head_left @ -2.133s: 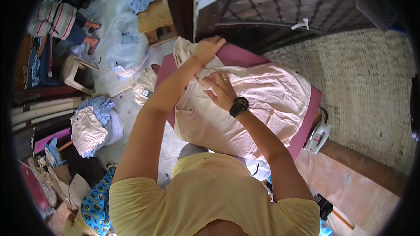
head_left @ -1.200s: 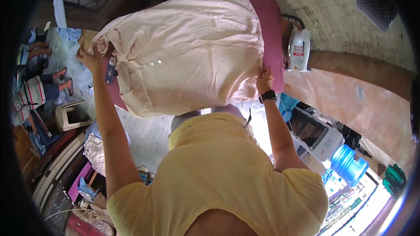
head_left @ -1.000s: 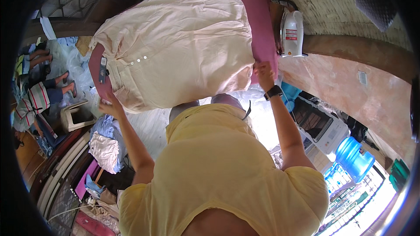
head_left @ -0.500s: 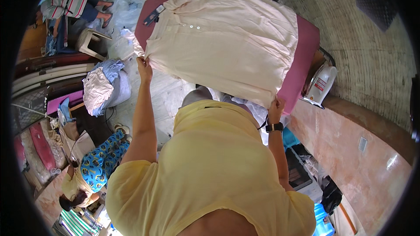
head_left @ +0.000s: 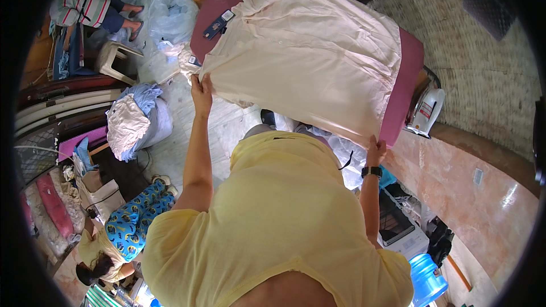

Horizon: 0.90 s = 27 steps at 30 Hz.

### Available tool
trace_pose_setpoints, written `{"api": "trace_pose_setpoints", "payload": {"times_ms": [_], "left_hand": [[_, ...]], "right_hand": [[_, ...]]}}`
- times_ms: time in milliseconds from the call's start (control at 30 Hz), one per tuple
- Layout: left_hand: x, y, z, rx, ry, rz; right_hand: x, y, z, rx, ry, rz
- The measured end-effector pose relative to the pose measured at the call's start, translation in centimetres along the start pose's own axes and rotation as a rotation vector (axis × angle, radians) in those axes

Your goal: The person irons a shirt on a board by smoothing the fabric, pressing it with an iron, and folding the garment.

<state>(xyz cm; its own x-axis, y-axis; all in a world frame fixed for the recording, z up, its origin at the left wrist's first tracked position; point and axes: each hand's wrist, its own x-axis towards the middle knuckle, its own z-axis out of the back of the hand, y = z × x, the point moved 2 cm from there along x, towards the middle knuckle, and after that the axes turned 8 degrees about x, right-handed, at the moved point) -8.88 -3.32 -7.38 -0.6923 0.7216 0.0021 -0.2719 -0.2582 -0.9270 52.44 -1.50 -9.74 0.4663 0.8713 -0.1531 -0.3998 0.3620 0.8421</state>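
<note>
A cream garment with the look of a shirt point(head_left: 307, 62) lies spread over a maroon padded ironing board point(head_left: 410, 59). My left hand point(head_left: 202, 94) pinches its near edge at the left corner. My right hand point(head_left: 375, 152), below a dark wristwatch point(head_left: 371, 171), grips the near edge at the right corner. Between them the cloth is stretched fairly flat, with wrinkles toward the far side. Dark tags point(head_left: 214, 27) rest at the garment's left end. Part of the cloth hangs past the board's left edge with a small white label.
An iron point(head_left: 426, 111) sits on a rest at the board's right end. A heaped bundle of clothes point(head_left: 129, 120) stands on the floor at left, near a beige plastic stool point(head_left: 116, 59). Two people work at left. A blue water jug point(head_left: 426, 281) stands at lower right.
The cloth has shifted on the board; the row of buttons seen before no longer shows, and a single button is visible. The whole view has moved slightly. Both hands keep hold of the near edge.
</note>
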Motion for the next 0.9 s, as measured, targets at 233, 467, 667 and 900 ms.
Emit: {"api": "trace_pose_setpoints", "payload": {"times_ms": [233,467,667,900], "left_hand": [[4.9,0.5,-0.4,0.494,-0.293,-0.311],[23.8,-4.8,-7.9,0.427,-0.125,-0.527],[31.7,-2.7,-15.1,0.63,-0.18,-0.27],[34.9,-5.8,-17.4,0.506,-0.043,-0.285]], "right_hand": [[-0.3,-0.2,-1.9,-0.502,-0.314,0.204],[-2.4,14.1,-11.7,-0.222,0.094,0.455],[-7.2,14.5,-13.3,-0.222,0.281,0.455],[-8.8,12.6,-10.6,-0.247,0.221,0.297]]}}
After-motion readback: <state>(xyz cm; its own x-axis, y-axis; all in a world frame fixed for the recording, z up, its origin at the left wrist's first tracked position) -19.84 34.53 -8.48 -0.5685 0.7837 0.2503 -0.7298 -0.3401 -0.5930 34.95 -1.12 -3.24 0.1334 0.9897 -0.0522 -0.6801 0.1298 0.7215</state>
